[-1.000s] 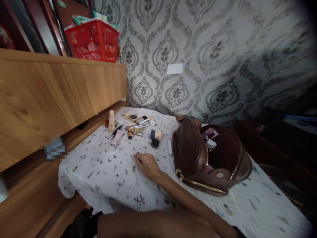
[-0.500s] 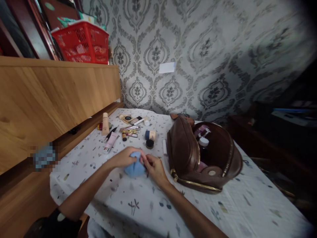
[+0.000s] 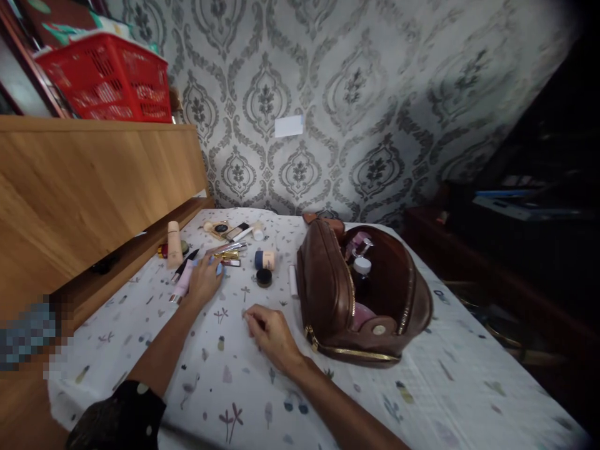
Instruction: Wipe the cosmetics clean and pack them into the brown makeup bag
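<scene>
My left hand [image 3: 205, 281] reaches in among the cosmetics at the left, its fingers closed over a light-blue soft item [image 3: 219, 269] that is mostly hidden under it. A pink tube [image 3: 182, 282] lies beside this hand, partly covered by it. Lip-product tubes [image 3: 229, 255] lie just past its fingertips. Low over the tablecloth, my right hand [image 3: 270, 334] is curled with thumb and forefinger together; whatever may be in the pinch is too small to make out. A small black-lidded jar [image 3: 263, 278] and a blue-capped beige bottle [image 3: 265, 260] are beyond it.
A brown leather bag [image 3: 323, 281] stands unzipped at the right, with bottles inside. A white tube [image 3: 293, 281] lies against its left side. Further back are a compact [image 3: 220, 229] and a beige tube [image 3: 174, 244]. A wooden cabinet [image 3: 107, 187] borders the left, carrying a red basket [image 3: 140, 81].
My left hand has moved left and away from me, taking the blue item to the cosmetics. My right hand has parted from it and come slightly nearer. The view has shifted right.
</scene>
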### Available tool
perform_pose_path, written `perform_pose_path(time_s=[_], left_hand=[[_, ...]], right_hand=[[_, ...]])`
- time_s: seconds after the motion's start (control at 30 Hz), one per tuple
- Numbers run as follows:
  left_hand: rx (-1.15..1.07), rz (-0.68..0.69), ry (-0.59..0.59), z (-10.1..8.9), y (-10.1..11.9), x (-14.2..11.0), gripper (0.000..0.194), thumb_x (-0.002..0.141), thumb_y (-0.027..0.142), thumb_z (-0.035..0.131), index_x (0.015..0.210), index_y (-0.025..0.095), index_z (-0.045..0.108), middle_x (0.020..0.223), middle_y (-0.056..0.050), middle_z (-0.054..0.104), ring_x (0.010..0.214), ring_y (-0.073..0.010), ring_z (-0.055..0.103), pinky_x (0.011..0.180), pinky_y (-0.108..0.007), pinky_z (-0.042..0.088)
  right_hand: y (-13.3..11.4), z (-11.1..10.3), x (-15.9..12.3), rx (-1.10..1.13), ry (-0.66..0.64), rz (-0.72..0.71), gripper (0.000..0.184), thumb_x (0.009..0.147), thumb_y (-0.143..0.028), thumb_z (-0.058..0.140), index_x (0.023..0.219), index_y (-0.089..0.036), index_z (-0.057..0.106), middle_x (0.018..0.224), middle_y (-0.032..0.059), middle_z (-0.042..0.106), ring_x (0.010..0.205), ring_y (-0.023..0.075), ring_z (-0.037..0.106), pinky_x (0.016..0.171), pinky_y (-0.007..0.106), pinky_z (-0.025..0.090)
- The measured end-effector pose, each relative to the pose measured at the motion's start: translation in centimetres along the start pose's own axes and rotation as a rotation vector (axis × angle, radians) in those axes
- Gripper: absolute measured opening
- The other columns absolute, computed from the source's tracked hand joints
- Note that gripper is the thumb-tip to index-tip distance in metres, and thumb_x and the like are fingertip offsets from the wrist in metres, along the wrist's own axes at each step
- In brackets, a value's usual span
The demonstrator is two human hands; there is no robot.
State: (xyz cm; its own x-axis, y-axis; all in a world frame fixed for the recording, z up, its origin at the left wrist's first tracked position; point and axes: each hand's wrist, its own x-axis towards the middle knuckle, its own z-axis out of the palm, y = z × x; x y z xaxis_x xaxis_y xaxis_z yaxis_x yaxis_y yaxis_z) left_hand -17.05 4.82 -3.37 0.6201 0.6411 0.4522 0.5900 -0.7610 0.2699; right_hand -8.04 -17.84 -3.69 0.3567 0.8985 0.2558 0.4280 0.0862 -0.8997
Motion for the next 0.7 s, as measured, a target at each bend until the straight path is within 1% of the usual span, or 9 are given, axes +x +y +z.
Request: perform_pose_path(time_s=[0.1,0.2,0.3,0.4,0.5,0.6,0.7], left_hand=[[0.055,0.026,0.007,0.6,-0.3,-0.3,0.034,0.091,0.022,0.049,0.12,0.017,0.065,0.133,-0.015,0.056,0.121,-0.0314,0.053,0.106,-0.048,0.043],[0.077,0.054,0.004,0.7,-0.8,-0.3,0.033,0.092,0.024,0.046,0.119,0.017,0.065,0.131,-0.015,0.056,0.123,-0.0299,0.053,0.106,-0.046,0.044],[0.078,0.09,0.017,0.6,-1.3,-0.3,0.034,0.093,0.027,0.043,0.116,0.018,0.066,0.129,-0.014,0.058,0.121,-0.0293,0.054,0.106,-0.046,0.045],[0.086,0.144,0.064,0.8,-1.7,-0.4,0.036,0.094,0.033,0.041,0.114,0.019,0.067,0.126,-0.013,0.06,0.118,-0.0285,0.056,0.105,-0.046,0.046],[0.088,0.182,0.057,0.9,-2.0,-0.4,0.041,0.094,0.038,0.036,0.113,0.018,0.067,0.126,-0.015,0.059,0.119,-0.0298,0.055,0.104,-0.046,0.047],[0.1,0.177,0.038,0.8,-2.1,-0.2,0.047,0.094,0.044,0.032,0.113,0.018,0.067,0.124,-0.015,0.06,0.117,-0.0304,0.057,0.103,-0.045,0.047],[0.105,0.178,0.013,0.6,-2.2,0.0,0.048,0.093,0.046,0.032,0.111,0.018,0.067,0.12,-0.014,0.061,0.113,-0.0302,0.058,0.1,-0.044,0.049]], right_hand=[[0.0,-0.1,0.1,-0.04,-0.009,-0.026,0.02,0.089,-0.02,0.049,0.074,-0.017,0.061,0.056,-0.0038,0.05,0.053,0.0107,0.046,0.054,0.02,0.033],[-0.1,-0.1,0.0,-0.071,-0.004,-0.026,0.02,0.09,-0.019,0.05,0.075,-0.017,0.064,0.055,-0.0039,0.051,0.053,0.0108,0.045,0.055,0.021,0.033],[-0.3,0.0,-0.1,-0.115,0.0,-0.036,0.02,0.09,-0.018,0.052,0.076,-0.017,0.067,0.057,-0.0034,0.054,0.053,0.0109,0.046,0.056,0.021,0.034],[-0.6,0.0,-0.3,-0.168,-0.014,-0.031,0.019,0.09,-0.017,0.053,0.079,-0.018,0.069,0.059,-0.0027,0.06,0.053,0.0112,0.051,0.057,0.02,0.037],[-0.7,-0.1,-0.5,-0.266,-0.026,-0.029,0.016,0.089,-0.017,0.056,0.085,-0.018,0.07,0.065,-0.0011,0.067,0.058,0.0122,0.058,0.059,0.019,0.04],[-1.0,-0.3,-0.7,-0.396,-0.072,-0.087,0.013,0.091,-0.02,0.056,0.089,-0.018,0.069,0.074,0.002,0.073,0.065,0.0146,0.065,0.061,0.021,0.041],[-1.2,-0.5,-0.8,-0.52,-0.14,-0.183,0.018,0.096,-0.025,0.052,0.088,-0.018,0.065,0.079,0.0039,0.075,0.069,0.0171,0.069,0.061,0.024,0.042]])
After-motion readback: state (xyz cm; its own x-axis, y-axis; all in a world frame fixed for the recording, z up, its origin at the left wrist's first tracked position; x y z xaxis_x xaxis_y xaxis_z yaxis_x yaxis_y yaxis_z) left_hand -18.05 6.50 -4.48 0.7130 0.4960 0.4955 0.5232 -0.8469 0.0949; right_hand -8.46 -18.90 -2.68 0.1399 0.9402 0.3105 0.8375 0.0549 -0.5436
